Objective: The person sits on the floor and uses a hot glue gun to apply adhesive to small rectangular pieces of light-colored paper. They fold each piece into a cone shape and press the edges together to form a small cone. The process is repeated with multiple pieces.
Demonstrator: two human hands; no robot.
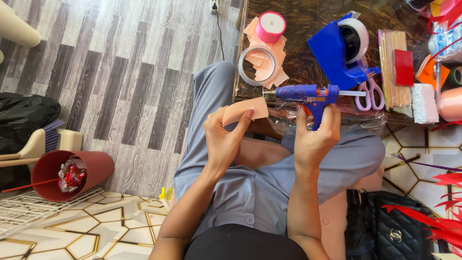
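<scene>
Right hand [315, 137]: fingers wrapped tight on the grip of a blue plastic hot glue gun [308, 96], held level. Nozzle points toward the person's left; a clear glue stick juts from the rear end. Index finger lies along the front of the grip at the orange trigger.

Left hand [224, 137]: thumb and fingers pinched on a small peach-coloured piece of thin sheet [248, 110], curved slightly. The piece rises above the fingertips; its far upper corner sits just below and beside the gun's nozzle tip. Cannot tell if nozzle and piece touch.

Both hands hover over the lap, grey-blue garment below, just short of the near edge of a dark glossy brown tabletop [308, 33].

On the table beyond the left hand: a roll of clear tape [257, 66] lying flat on a loose pile of peach cut-outs [269, 58]; a spool of pink ribbon [270, 26] rests on the pile's far end. Beyond the right hand: a blue desktop tape dispenser [339, 50], pale-handled scissors [369, 94] just beside it, then a bundle of wooden sticks [392, 67] with a red card on top, and a white foam block [424, 102].

Floor, person's left: a dark red plastic bucket [62, 173] tipped on its side, red foil scraps inside. Person's right: a black quilted handbag [390, 231], red feathers [445, 207] near it.
</scene>
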